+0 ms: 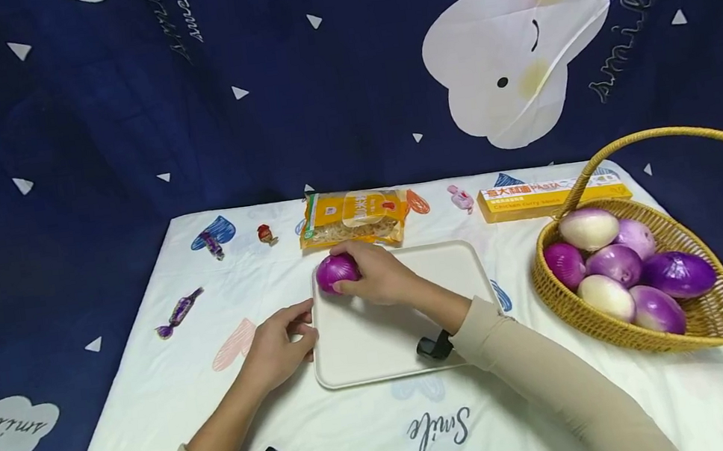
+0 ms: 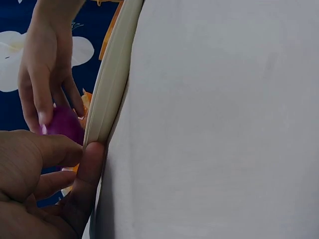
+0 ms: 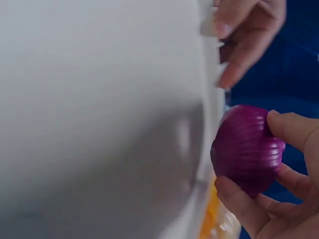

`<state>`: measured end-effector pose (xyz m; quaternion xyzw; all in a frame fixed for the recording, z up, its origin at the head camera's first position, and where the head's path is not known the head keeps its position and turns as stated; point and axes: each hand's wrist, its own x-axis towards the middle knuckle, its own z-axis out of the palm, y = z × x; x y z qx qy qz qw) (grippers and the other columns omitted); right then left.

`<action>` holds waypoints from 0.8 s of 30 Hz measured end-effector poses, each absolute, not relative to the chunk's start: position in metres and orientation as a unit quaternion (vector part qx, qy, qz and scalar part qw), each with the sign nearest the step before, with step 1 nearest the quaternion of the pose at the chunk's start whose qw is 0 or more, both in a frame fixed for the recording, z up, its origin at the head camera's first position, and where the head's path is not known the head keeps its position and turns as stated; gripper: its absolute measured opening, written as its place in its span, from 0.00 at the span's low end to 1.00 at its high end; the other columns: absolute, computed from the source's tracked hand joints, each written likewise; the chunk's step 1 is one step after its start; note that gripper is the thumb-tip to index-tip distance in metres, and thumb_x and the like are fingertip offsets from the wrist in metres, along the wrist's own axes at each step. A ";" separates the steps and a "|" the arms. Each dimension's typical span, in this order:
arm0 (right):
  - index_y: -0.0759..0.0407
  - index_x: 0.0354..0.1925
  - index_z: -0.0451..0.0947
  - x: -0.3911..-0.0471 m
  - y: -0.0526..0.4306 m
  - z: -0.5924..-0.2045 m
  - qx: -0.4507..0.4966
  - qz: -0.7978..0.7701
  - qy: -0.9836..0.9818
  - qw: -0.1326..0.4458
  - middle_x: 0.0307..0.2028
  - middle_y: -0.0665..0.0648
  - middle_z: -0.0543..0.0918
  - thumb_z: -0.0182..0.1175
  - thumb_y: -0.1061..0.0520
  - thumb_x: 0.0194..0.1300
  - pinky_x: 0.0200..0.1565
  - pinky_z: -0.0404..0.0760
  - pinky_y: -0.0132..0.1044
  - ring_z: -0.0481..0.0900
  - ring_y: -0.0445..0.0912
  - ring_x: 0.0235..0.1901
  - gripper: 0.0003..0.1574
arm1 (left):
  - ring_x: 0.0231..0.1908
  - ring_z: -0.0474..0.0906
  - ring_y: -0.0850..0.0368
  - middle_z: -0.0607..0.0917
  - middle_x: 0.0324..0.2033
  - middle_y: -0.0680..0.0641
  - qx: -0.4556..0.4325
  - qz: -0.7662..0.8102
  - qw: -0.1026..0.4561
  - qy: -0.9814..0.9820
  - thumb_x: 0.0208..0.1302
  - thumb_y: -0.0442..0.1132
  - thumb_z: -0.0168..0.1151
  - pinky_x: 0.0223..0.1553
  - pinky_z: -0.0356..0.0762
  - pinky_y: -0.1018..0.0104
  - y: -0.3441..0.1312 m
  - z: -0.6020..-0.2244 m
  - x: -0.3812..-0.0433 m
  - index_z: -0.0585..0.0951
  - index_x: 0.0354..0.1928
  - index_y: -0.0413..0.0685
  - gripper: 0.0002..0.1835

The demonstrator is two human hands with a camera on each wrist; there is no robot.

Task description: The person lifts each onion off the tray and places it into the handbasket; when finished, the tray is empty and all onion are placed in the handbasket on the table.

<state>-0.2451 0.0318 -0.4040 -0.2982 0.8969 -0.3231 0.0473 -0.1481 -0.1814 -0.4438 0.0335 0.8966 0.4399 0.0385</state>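
My right hand [image 1: 377, 272] holds a purple onion [image 1: 335, 274] over the upper left corner of a pale rectangular tray [image 1: 376, 344]. In the right wrist view, thumb and fingers curl about the onion [image 3: 246, 149], whose skin is shiny and ridged. Whether its underside touches the tray is hard to tell. At the tray's left edge, my left hand [image 1: 276, 349] rests with thumb and fingertips spread along the rim. The left wrist view shows those fingertips [image 2: 93, 157] against the rim [image 2: 112, 84]; part of the left hand's fingers are hidden there.
A yellow wicker basket [image 1: 555, 292] with several purple and white onions stands at right, its handle arching high. Behind the tray lie a pasta bag [image 1: 354, 219] and a yellow pasta box [image 1: 554, 198]. Wrapped candies, including a purple one [image 1: 179, 313], lie at left.
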 end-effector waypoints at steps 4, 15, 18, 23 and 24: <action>0.49 0.59 0.71 -0.237 0.060 -0.390 -0.303 -0.359 0.883 0.012 0.57 0.50 0.76 0.68 0.48 0.56 0.55 0.73 0.43 0.73 0.46 0.55 0.34 | 0.26 0.81 0.61 0.80 0.43 0.47 0.032 0.452 0.039 0.890 0.59 0.34 0.60 0.30 0.80 0.69 -0.182 -0.445 -0.147 0.73 0.63 0.44 0.27; 0.43 0.64 0.70 -0.195 0.183 -0.342 -0.268 -0.400 0.870 -0.110 0.61 0.48 0.71 0.68 0.52 0.58 0.42 0.81 0.32 0.73 0.46 0.57 0.36 | 0.28 0.81 0.59 0.79 0.45 0.45 0.042 0.479 0.043 0.876 0.61 0.33 0.60 0.26 0.81 0.69 -0.184 -0.447 -0.148 0.72 0.63 0.42 0.27; 0.39 0.65 0.69 -0.181 0.220 -0.334 -0.222 -0.375 0.887 -0.149 0.61 0.49 0.72 0.67 0.53 0.58 0.43 0.79 0.26 0.73 0.47 0.56 0.37 | 0.25 0.81 0.60 0.79 0.44 0.46 0.040 0.472 0.045 0.880 0.61 0.34 0.60 0.27 0.81 0.69 -0.184 -0.447 -0.147 0.72 0.64 0.43 0.27; 0.39 0.64 0.70 -0.161 0.276 -0.326 -0.136 -0.331 0.916 -0.180 0.57 0.54 0.74 0.68 0.53 0.58 0.45 0.66 0.15 0.71 0.45 0.52 0.36 | 0.24 0.81 0.61 0.79 0.44 0.47 0.044 0.464 0.049 0.883 0.62 0.36 0.59 0.29 0.80 0.69 -0.184 -0.446 -0.146 0.72 0.64 0.46 0.27; 0.40 0.65 0.70 -0.158 0.287 -0.325 -0.120 -0.319 0.922 -0.183 0.57 0.56 0.74 0.68 0.53 0.58 0.44 0.64 0.17 0.71 0.47 0.52 0.36 | 0.23 0.81 0.60 0.79 0.44 0.47 0.044 0.464 0.048 0.883 0.62 0.36 0.59 0.29 0.80 0.69 -0.184 -0.446 -0.146 0.72 0.64 0.46 0.27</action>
